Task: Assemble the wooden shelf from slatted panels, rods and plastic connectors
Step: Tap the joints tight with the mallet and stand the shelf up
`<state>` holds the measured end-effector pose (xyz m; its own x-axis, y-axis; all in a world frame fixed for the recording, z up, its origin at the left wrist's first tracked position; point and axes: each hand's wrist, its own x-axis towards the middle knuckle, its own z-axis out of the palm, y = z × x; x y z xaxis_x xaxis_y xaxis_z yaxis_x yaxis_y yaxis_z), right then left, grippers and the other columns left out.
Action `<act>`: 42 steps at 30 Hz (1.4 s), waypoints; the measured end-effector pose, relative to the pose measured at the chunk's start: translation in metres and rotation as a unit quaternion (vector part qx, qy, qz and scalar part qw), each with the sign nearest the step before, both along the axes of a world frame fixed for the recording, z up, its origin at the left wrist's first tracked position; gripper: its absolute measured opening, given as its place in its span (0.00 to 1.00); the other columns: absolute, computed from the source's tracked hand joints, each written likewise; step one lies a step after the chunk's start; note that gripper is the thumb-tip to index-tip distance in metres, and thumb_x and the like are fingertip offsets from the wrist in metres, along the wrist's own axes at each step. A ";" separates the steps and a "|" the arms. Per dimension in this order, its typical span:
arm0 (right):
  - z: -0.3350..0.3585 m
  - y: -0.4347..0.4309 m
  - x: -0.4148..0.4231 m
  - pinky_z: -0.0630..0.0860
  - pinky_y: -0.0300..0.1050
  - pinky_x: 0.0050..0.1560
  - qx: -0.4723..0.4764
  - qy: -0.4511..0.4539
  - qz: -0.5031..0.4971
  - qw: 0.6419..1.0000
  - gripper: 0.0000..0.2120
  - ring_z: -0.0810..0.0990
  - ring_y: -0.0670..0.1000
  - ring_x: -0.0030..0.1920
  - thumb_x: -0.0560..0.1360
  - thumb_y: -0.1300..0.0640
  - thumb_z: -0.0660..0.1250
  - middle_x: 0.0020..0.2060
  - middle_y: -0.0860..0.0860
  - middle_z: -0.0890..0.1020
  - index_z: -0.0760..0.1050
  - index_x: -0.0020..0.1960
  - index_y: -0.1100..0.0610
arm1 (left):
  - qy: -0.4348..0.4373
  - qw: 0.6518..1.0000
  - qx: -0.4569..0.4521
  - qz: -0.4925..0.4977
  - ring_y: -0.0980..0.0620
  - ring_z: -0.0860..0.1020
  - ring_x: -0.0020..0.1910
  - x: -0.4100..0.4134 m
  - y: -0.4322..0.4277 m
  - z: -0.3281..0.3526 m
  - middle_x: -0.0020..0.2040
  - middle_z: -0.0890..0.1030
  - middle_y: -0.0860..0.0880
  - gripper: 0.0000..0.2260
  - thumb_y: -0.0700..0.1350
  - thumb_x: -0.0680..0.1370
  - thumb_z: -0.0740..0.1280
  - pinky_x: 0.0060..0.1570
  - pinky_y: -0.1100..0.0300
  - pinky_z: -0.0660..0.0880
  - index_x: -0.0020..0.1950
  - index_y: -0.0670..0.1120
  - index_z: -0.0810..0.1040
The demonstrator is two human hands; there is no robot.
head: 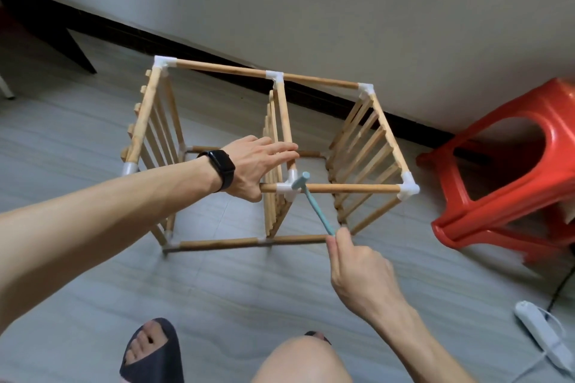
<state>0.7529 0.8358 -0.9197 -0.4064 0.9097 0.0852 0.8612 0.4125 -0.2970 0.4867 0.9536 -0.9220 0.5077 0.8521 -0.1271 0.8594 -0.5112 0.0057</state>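
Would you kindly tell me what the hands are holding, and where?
The right hand pinches the small hammer at its handle's end; the left hand holds nothing, resting on top of the shelf.

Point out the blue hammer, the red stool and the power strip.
blue hammer (301,180): head view, its head.
red stool (560,102): head view, seat top.
power strip (536,331): head view, its body.
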 end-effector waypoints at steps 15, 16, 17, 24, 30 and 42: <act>0.007 0.014 -0.008 0.62 0.44 0.25 -0.009 0.058 -0.063 0.996 0.15 0.71 0.49 0.24 0.83 0.43 0.44 0.25 0.48 0.72 0.63 0.46 0.49 | -0.020 1.000 -0.002 0.021 0.52 0.67 0.64 0.002 -0.004 -0.002 0.82 0.50 0.53 0.46 0.51 0.69 0.72 0.53 0.63 0.63 0.82 0.52 0.49; 0.011 0.016 -0.010 0.62 0.44 0.24 -0.010 0.088 -0.074 0.993 0.16 0.72 0.49 0.24 0.82 0.43 0.44 0.25 0.49 0.73 0.64 0.46 0.50 | -0.025 0.999 -0.001 0.025 0.52 0.67 0.64 0.002 -0.003 -0.002 0.82 0.50 0.53 0.46 0.51 0.69 0.72 0.54 0.63 0.63 0.82 0.53 0.49; 0.014 0.017 -0.012 0.64 0.45 0.26 -0.033 0.077 -0.067 0.994 0.15 0.73 0.49 0.26 0.83 0.44 0.44 0.26 0.49 0.74 0.63 0.47 0.50 | -0.029 0.999 0.001 0.029 0.52 0.67 0.65 0.001 -0.005 -0.001 0.82 0.50 0.54 0.46 0.51 0.69 0.72 0.54 0.62 0.63 0.82 0.53 0.50; 0.019 0.028 -0.008 0.63 0.44 0.25 0.004 0.076 -0.099 0.992 0.17 0.73 0.47 0.26 0.81 0.43 0.42 0.26 0.48 0.74 0.64 0.44 0.48 | -0.034 0.999 -0.009 0.036 0.53 0.68 0.57 0.004 -0.010 0.004 0.82 0.50 0.55 0.47 0.51 0.68 0.71 0.49 0.62 0.63 0.82 0.53 0.50; 0.012 0.062 -0.014 0.74 0.54 0.41 0.028 0.116 -0.091 0.989 0.16 0.77 0.52 0.42 0.82 0.44 0.46 0.37 0.45 0.80 0.66 0.44 0.51 | -0.035 0.999 -0.037 -0.013 0.51 0.66 0.69 -0.004 -0.052 0.006 0.82 0.50 0.54 0.44 0.65 0.74 0.67 0.63 0.56 0.69 0.82 0.53 0.50; 0.001 0.027 -0.028 0.74 0.53 0.41 -0.190 0.108 -0.094 0.971 0.19 0.80 0.54 0.38 0.84 0.44 0.49 0.35 0.51 0.81 0.69 0.43 0.52 | -0.104 0.926 -0.013 0.363 0.40 0.40 0.80 -0.040 -0.016 0.013 0.82 0.41 0.43 0.59 0.81 0.64 0.61 0.76 0.37 0.41 0.82 0.50 0.39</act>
